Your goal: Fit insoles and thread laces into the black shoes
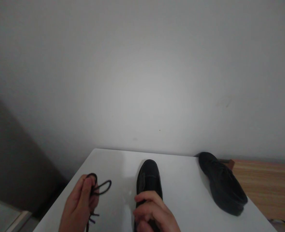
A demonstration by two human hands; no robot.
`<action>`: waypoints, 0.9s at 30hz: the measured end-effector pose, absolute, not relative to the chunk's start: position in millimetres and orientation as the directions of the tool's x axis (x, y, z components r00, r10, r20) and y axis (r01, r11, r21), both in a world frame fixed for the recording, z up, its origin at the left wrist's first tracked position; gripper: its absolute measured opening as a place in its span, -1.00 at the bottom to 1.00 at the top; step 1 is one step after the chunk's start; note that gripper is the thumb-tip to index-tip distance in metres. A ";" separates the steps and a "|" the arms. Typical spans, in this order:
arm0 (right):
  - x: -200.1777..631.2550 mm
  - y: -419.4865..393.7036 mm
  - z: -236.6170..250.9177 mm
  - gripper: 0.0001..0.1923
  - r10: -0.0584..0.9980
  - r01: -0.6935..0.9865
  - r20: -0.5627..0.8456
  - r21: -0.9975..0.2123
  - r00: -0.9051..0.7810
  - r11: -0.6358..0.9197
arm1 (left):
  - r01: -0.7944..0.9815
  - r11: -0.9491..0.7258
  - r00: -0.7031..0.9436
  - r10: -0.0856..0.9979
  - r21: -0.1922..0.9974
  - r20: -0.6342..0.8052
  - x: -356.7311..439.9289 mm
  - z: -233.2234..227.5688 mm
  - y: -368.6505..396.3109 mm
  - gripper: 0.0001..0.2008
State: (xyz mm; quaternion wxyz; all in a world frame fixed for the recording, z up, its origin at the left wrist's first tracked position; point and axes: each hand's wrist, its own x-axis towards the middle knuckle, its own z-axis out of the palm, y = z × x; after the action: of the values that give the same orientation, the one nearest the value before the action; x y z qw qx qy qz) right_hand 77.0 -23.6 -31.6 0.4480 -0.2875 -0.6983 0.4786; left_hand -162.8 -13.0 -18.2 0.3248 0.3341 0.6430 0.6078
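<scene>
Nearest the camera, at the bottom edge of the view, both hands work over a white table (pixel 186 180). The left hand (pixel 78 206) is curled closed, its fingers and thumb pinching a dark shoelace (pixel 99 188); loops of the lace stick out above and to the right of the fingers, and its loose ends hang below the hand, close over the table. The right hand (pixel 152 212) sits just beside it, fingers bent and pressed down over the near part of a black shoe (pixel 149 177), gripping it around the opening. The heel end is hidden under that hand. The shoe rests on the table near its middle, toe pointing away from the person toward the wall.

Farther back and to the right, well apart from the hands, a second black shoe (pixel 222 185) lies at an angle near the table's right edge, untouched. Beyond that edge a wooden surface (pixel 265 187) with a pale grain shows. Behind everything rises a plain grey wall (pixel 142 80), and a darker shadowed area (pixel 9 161) fills the left side.
</scene>
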 end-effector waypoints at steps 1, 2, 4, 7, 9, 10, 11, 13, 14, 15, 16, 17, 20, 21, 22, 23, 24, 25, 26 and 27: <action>85.9 -24.0 -34.3 -0.83 0.833 0.023 0.391 -0.901 -0.391 0.434 | 0.034 -0.005 -0.591 0.806 0.999 0.024 -172.0 -17.7 -6.0 -0.42; 95.1 -24.8 -36.6 -0.83 0.834 0.062 0.419 -0.881 -0.360 0.469 | 0.048 -0.030 -0.600 0.798 0.998 0.052 -180.8 -18.4 -0.4 -0.42; 113.5 -27.7 -39.9 -0.80 0.845 0.113 0.438 -0.865 -0.306 0.489 | 0.163 -0.031 -0.558 0.821 0.986 0.118 -195.7 -25.3 4.5 -0.47; 136.2 -34.5 -42.4 -0.79 0.872 0.189 0.416 -0.864 -0.258 0.467 | 0.520 0.039 -0.370 0.911 0.853 0.184 -210.5 -49.3 -3.1 -0.52; 144.8 -38.7 -43.5 -0.80 0.883 0.253 0.399 -0.853 -0.247 0.456 | 0.724 0.063 -0.254 0.950 0.687 0.181 -216.3 -70.2 -12.9 -0.54; 146.9 -40.1 -44.0 -0.81 0.884 0.283 0.401 -0.842 -0.241 0.459 | 0.793 0.062 -0.216 0.959 0.606 0.184 -218.3 -79.9 -17.6 -0.55; 147.5 -40.9 -44.6 -0.82 0.882 0.311 0.409 -0.828 -0.235 0.466 | 0.843 0.039 -0.174 0.964 0.537 0.202 -220.0 -88.2 -21.6 -0.55; 146.0 -40.7 -45.2 -0.84 0.875 0.363 0.428 -0.797 -0.226 0.483 | 0.902 -0.036 -0.078 0.967 0.430 0.244 -222.4 -98.1 -27.2 -0.54; 144.5 -39.9 -44.8 -0.85 0.871 0.388 0.438 -0.780 -0.223 0.491 | 0.917 -0.080 -0.036 0.960 0.392 0.278 -223.1 -99.0 -28.7 -0.53; 143.1 -38.7 -43.6 -0.85 0.866 0.415 0.445 -0.760 -0.228 0.500 | 0.926 -0.121 -0.001 0.947 0.358 0.322 -223.0 -97.3 -29.5 -0.50; 141.9 -37.2 -41.5 -0.85 0.859 0.443 0.453 -0.736 -0.240 0.512 | 0.933 -0.153 0.020 0.926 0.327 0.377 -222.0 -92.9 -29.9 -0.49; 141.0 -35.6 -38.2 -0.85 0.847 0.468 0.464 -0.707 -0.260 0.531 | 0.937 -0.180 0.030 0.896 0.300 0.444 -219.4 -86.4 -30.1 -0.49; 138.5 -30.6 -20.9 -0.82 0.801 0.498 0.488 -0.628 -0.347 0.598 | 0.920 -0.280 0.064 0.799 0.276 0.598 -200.0 -59.6 -31.6 -0.57; 136.9 -28.9 -13.2 -0.80 0.792 0.495 0.474 -0.619 -0.385 0.611 | 0.896 -0.332 0.095 0.791 0.294 0.604 -189.6 -50.8 -32.6 -0.63; 134.6 -27.0 -5.1 -0.78 0.785 0.490 0.444 -0.616 -0.431 0.617 | 0.861 -0.398 0.145 0.789 0.316 0.597 -177.8 -43.6 -34.0 -0.70; 131.5 -24.7 2.9 -0.77 0.776 0.485 0.396 -0.615 -0.491 0.622 | 0.820 -0.461 0.205 0.791 0.340 0.577 -165.3 -38.8 -35.5 -0.78; 127.5 -21.7 10.2 -0.76 0.758 0.486 0.333 -0.608 -0.562 0.628 | 0.779 -0.511 0.243 0.781 0.364 0.576 -152.9 -36.8 -37.2 -0.84; 122.9 -17.8 16.5 -0.76 0.728 0.493 0.259 -0.590 -0.635 0.640 | 0.733 -0.561 0.296 0.773 0.385 0.561 -141.0 -38.1 -39.0 -0.91; 117.9 -13.0 21.3 -0.77 0.679 0.498 0.179 -0.553 -0.712 0.668 | 0.691 -0.595 0.335 0.766 0.410 0.548 -130.3 -42.5 -40.7 -0.90; 112.6 -7.2 24.5 -0.77 0.621 0.508 0.086 -0.493 -0.779 0.706 | 0.642 -0.632 0.349 0.745 0.433 0.569 -121.0 -49.5 -42.3 -0.77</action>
State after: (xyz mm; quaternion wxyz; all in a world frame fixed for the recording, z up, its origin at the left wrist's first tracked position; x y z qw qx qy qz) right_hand 112.6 -7.2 24.5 0.1236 -0.3083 -0.9153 0.2279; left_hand -121.0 -42.3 -49.5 0.0669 0.8186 0.4236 0.3821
